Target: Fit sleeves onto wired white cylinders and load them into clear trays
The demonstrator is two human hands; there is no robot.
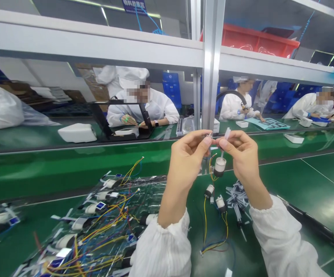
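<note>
Held up over the bench, my right hand [245,156] pinches a translucent tube [227,134] between thumb and fingers. Below the tube hangs a small white-and-black cylindrical motor [220,165] with yellow wires. My left hand [186,159] is closed in a pinch close beside it, its fingertips nearly meeting the right ones. Something tiny shows at the left fingertips, too small to name. Two more motors [209,191] [221,204] with wires lie on the green bench below. To their right is a pile of short translucent tubes [237,198].
Many wired motors [80,223] lie on clear plastic at the left. A black pen-shaped tool [311,221] rests at the right. Beyond runs a green conveyor [69,167], with a metal post [211,77] ahead and a shelf overhead. Several people in white work across from me.
</note>
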